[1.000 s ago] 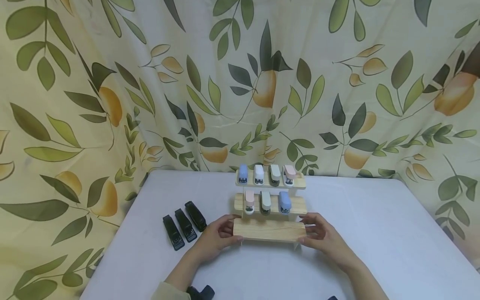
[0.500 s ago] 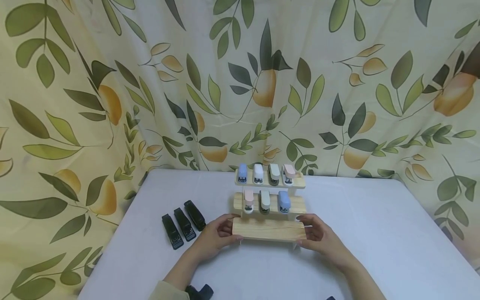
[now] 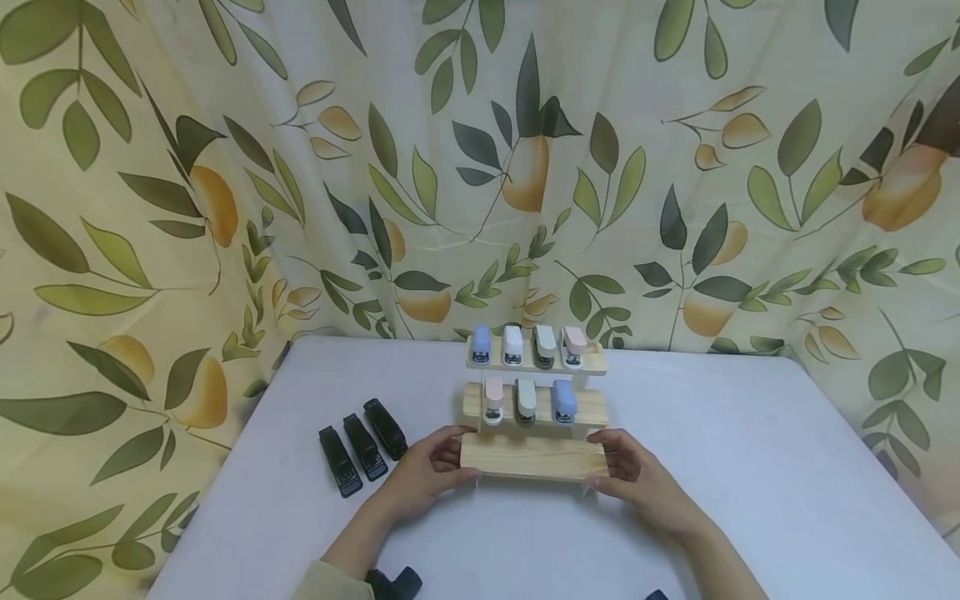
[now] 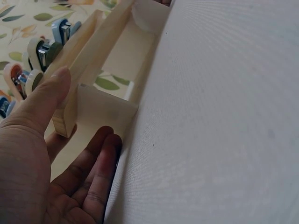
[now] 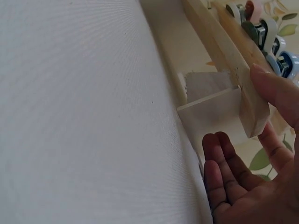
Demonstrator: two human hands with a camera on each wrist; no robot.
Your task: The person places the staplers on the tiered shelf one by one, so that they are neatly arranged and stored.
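Note:
A three-tier wooden stand (image 3: 532, 458) with pale upright supports stands on the table. My left hand (image 3: 426, 477) grips the left end of its lowest board, thumb at the front edge. At the right end, my right hand (image 3: 643, 479) grips the same board (image 5: 256, 112) between thumb and fingers; the other fingers curve below, near the white support (image 5: 215, 114). That lowest board bears nothing. A pink mini stapler (image 3: 492, 402), a pale green one (image 3: 526, 402) and a blue one (image 3: 564, 402) stand on the middle tier. Several more, including a white stapler (image 3: 513, 346), line the top tier.
To the left of the stand lie three black staplers (image 3: 365, 447), side by side and close to my left forearm. A white cloth covers the table (image 3: 750, 450). Behind it hangs a leaf-and-fruit patterned curtain (image 3: 637, 208).
The head view has shifted slightly, so everything sits a little further left in it. Both hands keep their grip on the lowest board, and the stand and staplers stay put.

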